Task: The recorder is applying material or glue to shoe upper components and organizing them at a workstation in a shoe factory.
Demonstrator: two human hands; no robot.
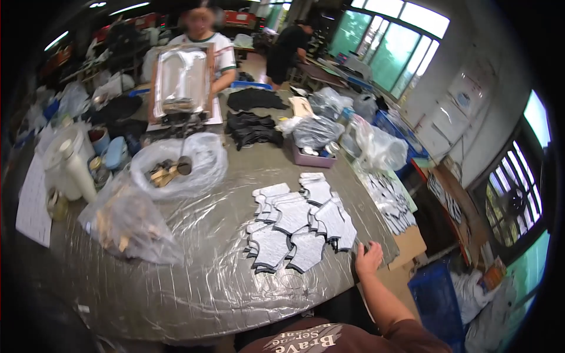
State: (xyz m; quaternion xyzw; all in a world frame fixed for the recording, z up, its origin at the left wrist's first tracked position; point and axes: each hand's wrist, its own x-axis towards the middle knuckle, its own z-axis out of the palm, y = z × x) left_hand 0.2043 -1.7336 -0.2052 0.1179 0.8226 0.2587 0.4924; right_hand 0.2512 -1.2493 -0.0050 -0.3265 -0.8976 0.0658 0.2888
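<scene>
Grey fabric cutouts [292,216] lie stacked on the worktop [200,288]; at its near right corner, the right hand [369,259] is spread, empty.

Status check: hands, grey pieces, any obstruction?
Right hand open, empty, beside grey pieces. Left hand out of view. Pieces in overlapping stacks. Nothing seen between.

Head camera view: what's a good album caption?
A bare right hand at the edge of a plastic-covered table, near overlapping grey pieces; opposite, a person behind a brown-edged frame.
</scene>
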